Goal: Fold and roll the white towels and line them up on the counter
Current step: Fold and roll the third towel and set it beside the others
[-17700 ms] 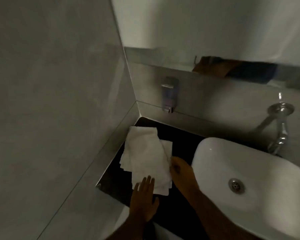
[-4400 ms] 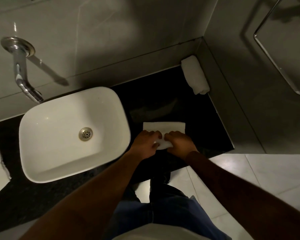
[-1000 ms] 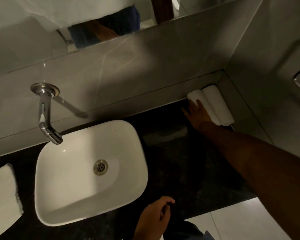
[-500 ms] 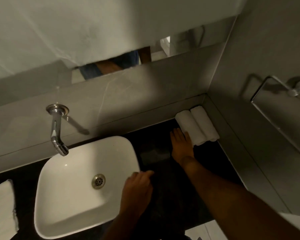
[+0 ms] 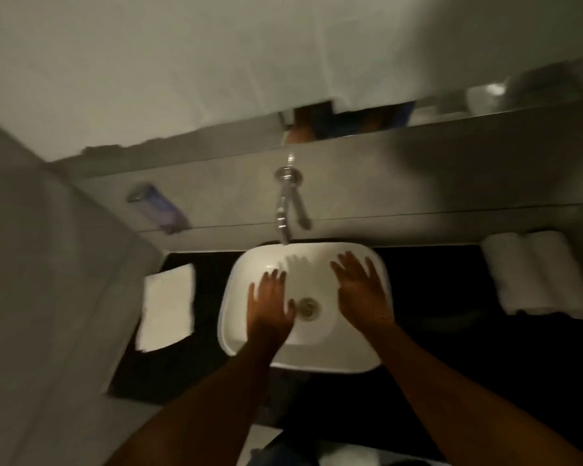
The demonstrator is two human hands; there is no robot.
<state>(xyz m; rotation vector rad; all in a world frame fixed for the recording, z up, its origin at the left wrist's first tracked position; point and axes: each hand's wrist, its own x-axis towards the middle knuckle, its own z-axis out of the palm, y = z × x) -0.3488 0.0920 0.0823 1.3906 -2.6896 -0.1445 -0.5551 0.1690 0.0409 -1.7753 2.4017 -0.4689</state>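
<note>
Empty, spread left hand and right hand over sink; 2 rolled towels right.

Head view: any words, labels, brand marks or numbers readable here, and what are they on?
None can be read.
Soap dispenser on the wall: motion-blurred, any label unreadable.
Tap, basin, flat towels, rolled towels: no print visible.
Both hands, left hand and right hand, are empty.
</note>
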